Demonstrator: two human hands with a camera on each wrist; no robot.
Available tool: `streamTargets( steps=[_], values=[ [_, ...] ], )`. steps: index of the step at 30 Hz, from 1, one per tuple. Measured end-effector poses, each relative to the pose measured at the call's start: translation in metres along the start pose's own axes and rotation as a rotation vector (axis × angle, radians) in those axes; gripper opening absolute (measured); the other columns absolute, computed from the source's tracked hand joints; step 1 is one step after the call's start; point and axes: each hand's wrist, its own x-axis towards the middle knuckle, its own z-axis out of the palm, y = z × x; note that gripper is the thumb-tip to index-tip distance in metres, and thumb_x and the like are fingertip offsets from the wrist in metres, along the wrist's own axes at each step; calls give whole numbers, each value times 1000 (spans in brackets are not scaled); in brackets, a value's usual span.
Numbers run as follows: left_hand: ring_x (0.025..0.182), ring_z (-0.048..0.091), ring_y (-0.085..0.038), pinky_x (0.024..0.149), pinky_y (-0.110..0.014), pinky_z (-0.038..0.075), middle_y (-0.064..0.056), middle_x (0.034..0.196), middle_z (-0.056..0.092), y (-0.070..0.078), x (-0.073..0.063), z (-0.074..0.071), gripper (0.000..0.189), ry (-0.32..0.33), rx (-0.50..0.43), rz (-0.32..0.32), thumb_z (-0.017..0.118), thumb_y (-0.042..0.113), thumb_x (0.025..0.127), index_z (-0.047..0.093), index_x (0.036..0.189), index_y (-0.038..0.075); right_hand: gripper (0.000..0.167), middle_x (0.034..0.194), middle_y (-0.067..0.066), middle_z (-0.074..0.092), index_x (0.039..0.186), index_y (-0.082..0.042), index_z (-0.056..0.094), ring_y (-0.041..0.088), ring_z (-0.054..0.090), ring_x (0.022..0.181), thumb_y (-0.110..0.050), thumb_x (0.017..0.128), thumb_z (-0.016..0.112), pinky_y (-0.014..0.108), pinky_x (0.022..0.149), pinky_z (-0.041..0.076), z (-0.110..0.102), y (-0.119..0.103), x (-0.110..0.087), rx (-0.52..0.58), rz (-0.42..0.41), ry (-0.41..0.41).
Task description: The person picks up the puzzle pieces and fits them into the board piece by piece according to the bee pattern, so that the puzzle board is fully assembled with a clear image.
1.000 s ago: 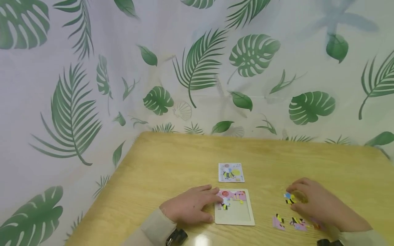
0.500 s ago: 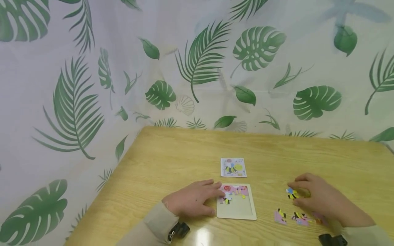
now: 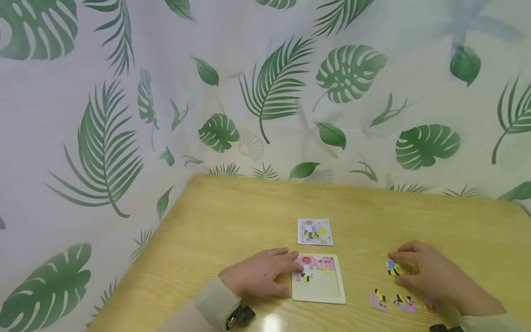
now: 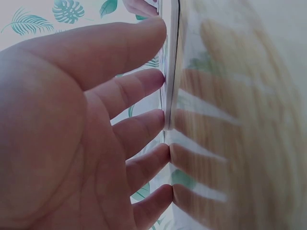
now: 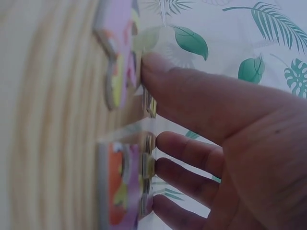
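Observation:
My left hand rests beside the square puzzle tray, fingertips on its left side and thumb near its lower left corner. In the left wrist view its fingers are spread against the tray's edge and the tabletop. Joined pieces with a pink ground, a red spot and part of a bee fill the tray's top and left. My right hand bends its thumb and fingers round a blue, yellow and black puzzle piece on the table. Part of that piece is hidden by the hand.
A small bee picture card lies just behind the tray. Loose pink pieces with black and yellow, a left one and a middle one, lie below the right hand, another partly under it. A leaf-patterned curtain borders the wooden table.
The head view shifts slightly. Both hands keep their places at the tray and at the blue, yellow and black puzzle piece.

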Motion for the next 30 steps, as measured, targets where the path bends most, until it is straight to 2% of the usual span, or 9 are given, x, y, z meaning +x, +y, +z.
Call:
streamTargets(
  steps=[3, 8, 13, 20, 30],
  values=[
    [151, 25, -25, 120, -44, 24, 2, 162, 33, 3, -1, 2, 56, -3, 2, 5, 66, 41, 96, 52, 148, 26, 65, 131, 18, 56, 130, -9, 68, 48, 53, 117, -51, 82, 79, 63, 85, 51, 2, 1, -3, -13, 13, -5],
    [150, 26, -27, 120, -43, 24, -1, 162, 34, 4, 1, 0, 55, 26, 16, 17, 65, 39, 96, 53, 148, 24, 61, 129, 17, 57, 128, -10, 70, 43, 57, 114, -50, 83, 79, 60, 85, 51, 1, 1, 0, -51, 11, 38],
    [151, 25, -25, 120, -44, 24, 3, 162, 33, 2, -2, 0, 55, 1, -9, -3, 65, 42, 97, 52, 148, 26, 65, 127, 15, 58, 130, -10, 69, 38, 58, 110, -53, 82, 79, 55, 81, 54, 4, 1, 1, -42, -12, 32],
    [152, 23, -24, 120, -46, 24, 6, 163, 31, 3, -5, 2, 56, -12, -39, -23, 65, 44, 97, 51, 149, 29, 69, 126, 13, 58, 130, -9, 69, 40, 57, 112, -56, 80, 78, 57, 84, 53, 6, 2, -1, -62, -20, 35],
    [151, 24, -24, 120, -45, 25, 5, 163, 32, 7, -3, -1, 55, -15, -29, -24, 66, 43, 96, 52, 148, 28, 62, 127, 12, 59, 127, -14, 71, 40, 57, 113, -54, 80, 78, 58, 84, 53, 6, 0, -3, -52, -3, 33]
  ],
)
